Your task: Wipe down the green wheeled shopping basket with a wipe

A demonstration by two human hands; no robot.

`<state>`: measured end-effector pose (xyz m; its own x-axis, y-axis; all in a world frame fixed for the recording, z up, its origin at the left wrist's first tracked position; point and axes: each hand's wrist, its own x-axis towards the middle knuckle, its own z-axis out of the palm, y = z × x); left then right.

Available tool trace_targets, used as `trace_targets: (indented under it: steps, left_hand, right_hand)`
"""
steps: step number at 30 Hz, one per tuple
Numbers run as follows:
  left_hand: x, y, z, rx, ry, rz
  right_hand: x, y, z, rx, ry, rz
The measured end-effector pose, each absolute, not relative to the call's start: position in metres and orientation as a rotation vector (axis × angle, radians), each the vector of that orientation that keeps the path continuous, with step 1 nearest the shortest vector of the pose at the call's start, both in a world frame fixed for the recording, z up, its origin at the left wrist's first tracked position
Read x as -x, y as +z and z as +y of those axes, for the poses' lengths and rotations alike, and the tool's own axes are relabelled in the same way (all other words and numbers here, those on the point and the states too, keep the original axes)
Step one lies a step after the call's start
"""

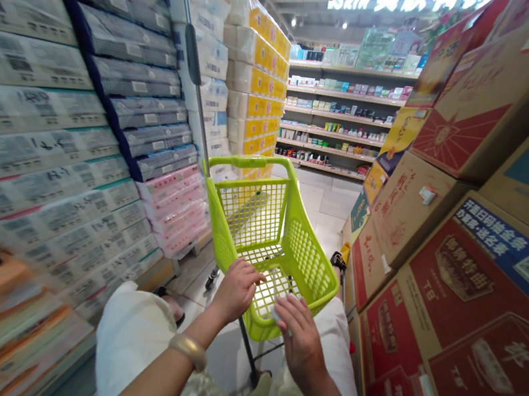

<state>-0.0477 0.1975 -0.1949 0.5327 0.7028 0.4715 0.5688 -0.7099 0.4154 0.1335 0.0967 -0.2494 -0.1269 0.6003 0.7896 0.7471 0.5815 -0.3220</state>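
A lime-green plastic shopping basket on wheels (242, 211) stands tilted between my knees, with nothing lying in its lattice interior. My left hand (240, 286), with a gold bangle (189, 351) on the wrist, is over the basket's near left side. Its fingers are curled together, and whatever they hold is hidden. Over the near right corner, my right hand (300, 332) has its fingers closed on a small white crumpled piece (281, 303), perhaps tissue. A long metal pull handle with a dark grip (194, 54) rises from the basket's left side.
Stacked paper packs (35, 78) line the left, with yellow-and-white packs (259, 75) farther along. Red and brown cartons (473, 314) rise close on the right. Shelves of small boxed goods (343, 94) stand across the far end, beyond the tiled floor (316, 190).
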Motion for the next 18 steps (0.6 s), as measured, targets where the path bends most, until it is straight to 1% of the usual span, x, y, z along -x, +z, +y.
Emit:
trace_targets:
  steps: [3,5,9,12,18]
  left_hand:
    - [0.047,-0.195,0.197,-2.556,0.946,1.078]
    - [0.046,-0.195,0.197,-2.555,0.954,1.084]
    - [0.047,-0.194,0.197,-2.563,0.947,1.09]
    - [0.048,-0.194,0.197,-2.577,0.931,1.08]
    - [0.046,-0.195,0.197,-2.56,0.953,1.087]
  right_hand:
    - [-0.162,-0.249,0.104,1.229,-0.272,-1.61]
    - [-0.161,-0.248,0.104,1.271,-0.28,-1.549]
    - [-0.124,-0.245,0.096,1.11,-0.208,-1.799]
    - [-0.121,-0.244,0.096,1.049,-0.188,-1.905]
    - [-0.16,-0.249,0.106,1.27,-0.307,-1.576]
